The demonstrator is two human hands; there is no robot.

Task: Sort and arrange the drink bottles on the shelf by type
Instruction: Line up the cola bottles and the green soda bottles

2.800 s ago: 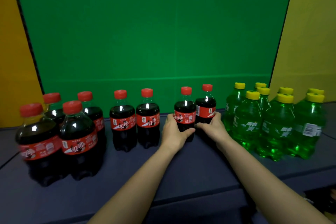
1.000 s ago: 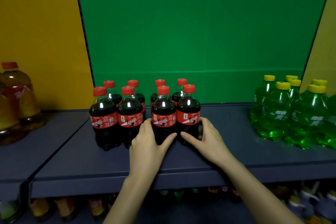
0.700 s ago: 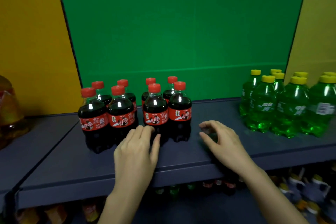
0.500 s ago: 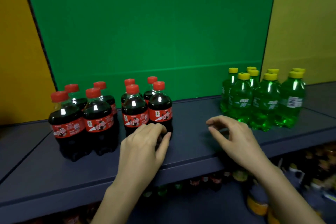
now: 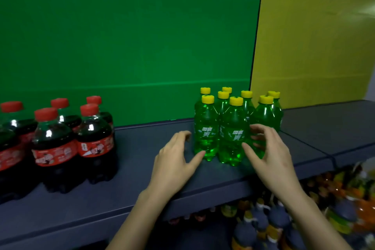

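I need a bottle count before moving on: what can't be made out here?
Head view:
- Cola bottles: group cut off by the left edge, count unknown.
- Green bottles: rear ones hidden behind front ones; right hand covers some.
- Lower-shelf goods: dark and blurred, types unreadable.
- Left hand: touching a green bottle or not, unclear.

1. A dark blue-grey shelf [image 5: 142, 148] spans the lower half of the frame, with a seam [image 5: 304, 145] near its right end.
2. Cola bottles [image 5: 56, 144] with red caps stand bunched at lower left, cut off by the frame edge.
3. Eight green bottles [image 5: 233, 134] with yellow caps stand clustered right of centre, well apart from them.
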